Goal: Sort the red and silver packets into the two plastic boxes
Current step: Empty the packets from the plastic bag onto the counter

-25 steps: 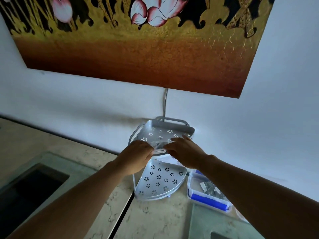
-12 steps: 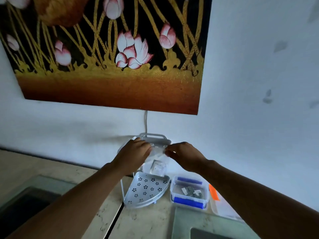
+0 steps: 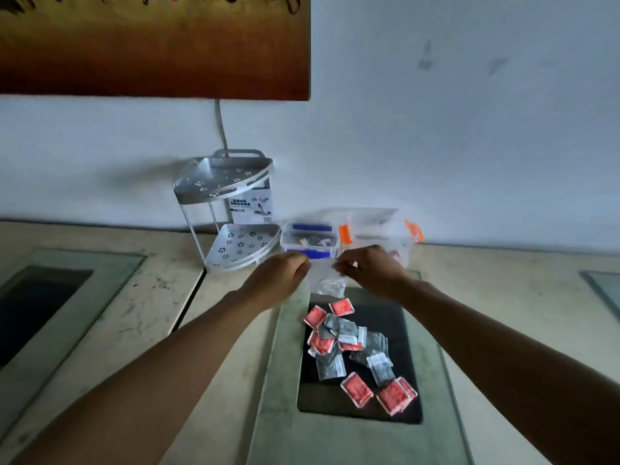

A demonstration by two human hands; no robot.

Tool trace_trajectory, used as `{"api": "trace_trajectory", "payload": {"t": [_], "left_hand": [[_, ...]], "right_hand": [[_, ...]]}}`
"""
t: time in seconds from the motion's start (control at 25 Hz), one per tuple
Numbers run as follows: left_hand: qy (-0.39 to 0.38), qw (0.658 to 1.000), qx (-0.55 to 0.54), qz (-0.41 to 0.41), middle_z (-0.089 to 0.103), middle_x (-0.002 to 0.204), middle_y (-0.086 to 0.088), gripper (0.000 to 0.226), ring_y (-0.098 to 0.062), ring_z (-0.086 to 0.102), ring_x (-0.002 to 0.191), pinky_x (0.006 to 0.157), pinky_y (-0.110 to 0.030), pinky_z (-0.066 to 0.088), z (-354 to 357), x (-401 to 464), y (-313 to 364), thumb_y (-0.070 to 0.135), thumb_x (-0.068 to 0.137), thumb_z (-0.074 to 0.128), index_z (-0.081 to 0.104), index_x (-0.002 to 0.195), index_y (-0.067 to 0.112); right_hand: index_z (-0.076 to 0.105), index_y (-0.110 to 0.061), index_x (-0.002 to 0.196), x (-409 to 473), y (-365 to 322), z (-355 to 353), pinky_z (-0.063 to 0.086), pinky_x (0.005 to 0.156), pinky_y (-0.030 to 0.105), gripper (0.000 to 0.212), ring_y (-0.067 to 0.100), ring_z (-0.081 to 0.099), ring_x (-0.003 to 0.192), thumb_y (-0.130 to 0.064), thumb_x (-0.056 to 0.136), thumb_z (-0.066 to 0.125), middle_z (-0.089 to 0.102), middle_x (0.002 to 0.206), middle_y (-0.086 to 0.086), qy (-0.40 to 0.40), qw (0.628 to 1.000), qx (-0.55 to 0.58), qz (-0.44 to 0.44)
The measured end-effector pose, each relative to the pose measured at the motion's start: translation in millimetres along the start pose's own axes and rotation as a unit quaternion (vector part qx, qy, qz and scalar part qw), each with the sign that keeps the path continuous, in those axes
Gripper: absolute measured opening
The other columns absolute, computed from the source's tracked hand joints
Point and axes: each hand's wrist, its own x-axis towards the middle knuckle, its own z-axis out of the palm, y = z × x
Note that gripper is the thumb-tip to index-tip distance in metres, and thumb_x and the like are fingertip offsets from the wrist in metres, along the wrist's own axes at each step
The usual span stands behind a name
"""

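Note:
A clear plastic bag (image 3: 327,280) hangs between my left hand (image 3: 278,278) and my right hand (image 3: 372,270); both pinch its top edge, and a few silver packets show inside. Below it, a heap of red packets (image 3: 357,389) and silver packets (image 3: 347,328) lies on a dark panel (image 3: 396,317). Behind my hands stands a clear box with blue clips (image 3: 310,238) that holds some silver packets. Right of it is a clear box with orange clips (image 3: 379,233).
A two-tier metal corner rack (image 3: 228,209) stands against the wall, left of the boxes, with a printed card behind it. A painting (image 3: 154,45) hangs above. The stone counter (image 3: 151,297) has glass-framed dark openings at left and far right.
My hands lifted the clear bag off the rack's top shelf and brought it down in front of the boxes. The view tilted down, so the packet heap now shows.

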Motion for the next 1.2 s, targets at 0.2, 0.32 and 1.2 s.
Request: {"api": "trace_trajectory", "payload": {"t": [0.2, 0.32, 1.2], "left_hand": [[-0.041, 0.994, -0.081, -0.057, 0.062, 0.082, -0.009, 0.024, -0.031, 0.062, 0.078, 0.070, -0.042, 0.049, 81, -58, 38, 0.021, 0.102, 0.049, 0.063, 0.089, 0.006], [-0.052, 0.980, -0.148, -0.125, 0.071, 0.084, -0.004, 0.027, -0.022, 0.065, 0.076, 0.069, -0.037, 0.050, 116, -94, 47, 0.027, 0.100, 0.054, 0.072, 0.100, 0.007], [-0.015, 0.834, -0.384, -0.395, 0.073, 0.081, -0.012, 0.028, -0.018, 0.067, 0.062, 0.055, -0.032, 0.056, 205, -187, 96, 0.034, 0.093, 0.066, 0.067, 0.096, 0.006]], "right_hand": [[0.076, -0.015, 0.096, -88, 32, 47, 0.050, 0.069, 0.030, 0.016, 0.019, 0.070, 0.078, -0.027, 0.094, 0.066, 0.077, 0.089, 0.005, -0.036, 0.996, 0.052, 0.064], [0.076, -0.019, 0.097, -133, 42, 75, 0.054, 0.069, 0.027, 0.014, 0.011, 0.067, 0.076, -0.029, 0.094, 0.066, 0.077, 0.093, -0.002, -0.058, 0.992, 0.069, 0.090], [0.078, -0.019, 0.090, -242, 23, 150, 0.046, 0.061, 0.028, 0.019, 0.013, 0.064, 0.072, -0.031, 0.089, 0.064, 0.076, 0.084, -0.003, 0.031, 0.959, 0.135, 0.249]]}}
